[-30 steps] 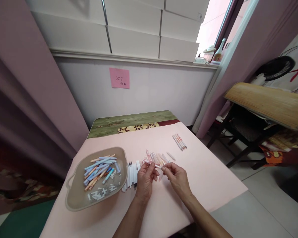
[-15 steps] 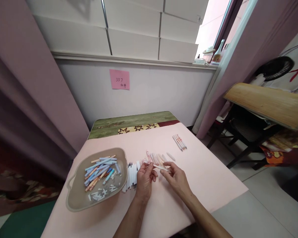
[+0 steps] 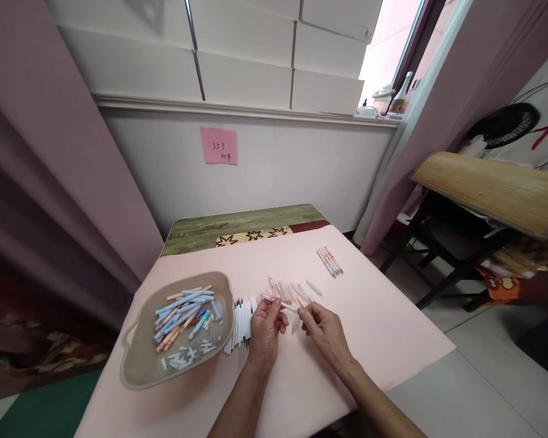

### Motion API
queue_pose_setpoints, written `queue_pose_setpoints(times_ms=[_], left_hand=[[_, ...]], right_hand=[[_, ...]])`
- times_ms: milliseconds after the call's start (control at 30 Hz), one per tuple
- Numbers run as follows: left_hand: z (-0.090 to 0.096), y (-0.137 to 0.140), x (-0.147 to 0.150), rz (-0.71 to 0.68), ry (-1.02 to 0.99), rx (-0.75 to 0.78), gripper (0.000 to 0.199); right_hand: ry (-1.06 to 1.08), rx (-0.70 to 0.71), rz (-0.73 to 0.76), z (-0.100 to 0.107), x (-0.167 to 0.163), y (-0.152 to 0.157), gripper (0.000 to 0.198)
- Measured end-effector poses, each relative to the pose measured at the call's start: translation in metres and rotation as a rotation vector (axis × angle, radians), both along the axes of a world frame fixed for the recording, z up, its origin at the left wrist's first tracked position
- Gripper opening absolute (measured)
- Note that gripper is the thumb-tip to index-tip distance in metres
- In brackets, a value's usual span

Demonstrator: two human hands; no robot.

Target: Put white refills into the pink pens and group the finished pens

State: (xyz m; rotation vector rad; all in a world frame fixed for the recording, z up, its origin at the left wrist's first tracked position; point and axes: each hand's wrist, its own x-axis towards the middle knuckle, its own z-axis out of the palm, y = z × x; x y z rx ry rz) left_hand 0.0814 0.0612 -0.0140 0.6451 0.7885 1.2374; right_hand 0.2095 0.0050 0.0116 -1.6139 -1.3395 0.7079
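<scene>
Slim pen held between two hands, with pen parts on a pink-covered table

Item, in hand: one slim whitish pen (image 3: 290,307), pinkish toward its left end, lying roughly crosswise above the near-middle of the table and pointing away to the left. Whether it is whole or in parts cannot be told at this size.

Left hand (image 3: 265,327): thumb and forefinger closed on the pen's left portion; remaining fingers loosely curled beneath.

Right hand (image 3: 323,328): thumb and fingertips pinched on the pen's right end.

Item: loose pale pink and whitish pen barrels (image 3: 281,288), a cluster just beyond the hands, partly hidden by them.

Item: single pale barrel (image 3: 315,287), lying apart, right of that cluster.

Item: a neat row of white pens with reddish-orange markings (image 3: 330,262), side by side, farther off to the right.

Item: white refills with dark tips (image 3: 242,323), laid side by side between basin and left hand, which hides part of them.

Item: beige plastic basin (image 3: 136,368), at left, holding a heap of blue and orange pens (image 3: 182,316) and, nearer the front, small white and clear pieces (image 3: 179,358).

Support: pink table cover (image 3: 393,331), stopping short of the table's green wood-patterned far edge (image 3: 251,216).

Wall: pink paper note (image 3: 218,146), handwritten "357" and further characters.
</scene>
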Motion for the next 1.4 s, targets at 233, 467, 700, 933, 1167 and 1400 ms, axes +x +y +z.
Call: queue_pose_setpoints(times_ms=[233,467,700,933,1167,1400], left_hand=[[-0.0005,-0.0003,0.0001,-0.004,-0.002,0.012,0.032],[-0.0030,0.0005,-0.0004,-0.003,0.010,0.010,0.033],[-0.0041,0.0004,-0.0001,-0.005,0.017,0.016,0.032],[-0.0043,0.0004,-0.0002,-0.005,0.042,0.027,0.031],[-0.0053,0.0010,-0.0006,-0.009,0.071,0.044,0.031],[-0.0080,0.0009,0.0004,0.004,0.215,0.132,0.027]], right_hand=[[0.012,0.023,-0.008,0.0012,-0.0025,-0.0010,0.026],[0.041,0.046,-0.018,0.0014,-0.0032,-0.0015,0.028],[0.039,0.009,-0.016,-0.0020,-0.0027,-0.0017,0.027],[0.006,-0.002,0.003,-0.0014,-0.0017,-0.0028,0.035],[-0.055,0.050,-0.029,0.0009,-0.0020,-0.0035,0.019],[-0.237,0.032,-0.006,0.0034,0.0027,-0.0016,0.012]])
